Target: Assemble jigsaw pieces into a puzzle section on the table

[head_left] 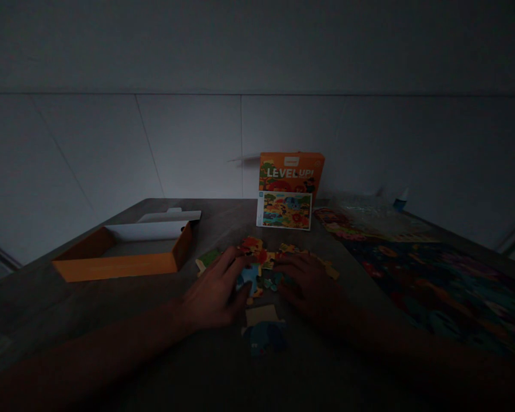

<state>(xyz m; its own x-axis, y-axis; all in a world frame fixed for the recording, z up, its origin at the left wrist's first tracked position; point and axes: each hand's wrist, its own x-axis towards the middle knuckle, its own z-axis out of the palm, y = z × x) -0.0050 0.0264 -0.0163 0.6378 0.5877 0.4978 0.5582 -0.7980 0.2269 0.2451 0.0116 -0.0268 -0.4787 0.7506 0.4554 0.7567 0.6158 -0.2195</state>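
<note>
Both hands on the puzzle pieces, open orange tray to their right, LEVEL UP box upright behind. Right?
No. Head view: the orange tray lies to their left. The left hand and right hand are on the puzzle pieces, LEVEL UP box upright behind.

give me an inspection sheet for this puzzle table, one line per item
surface: grey table, dimly lit
job's things: loose puzzle pieces clustered between the hands; two more pieces nearer the camera
clutter: open orange box tray at left; upright box with picture card leaning on it; large colourful sheet at right; plastic bag behind it
hands: left hand touching a blue piece, grip unclear; right hand flat on pieces
cables: nothing seen
surroundings: pale panelled wall
</note>
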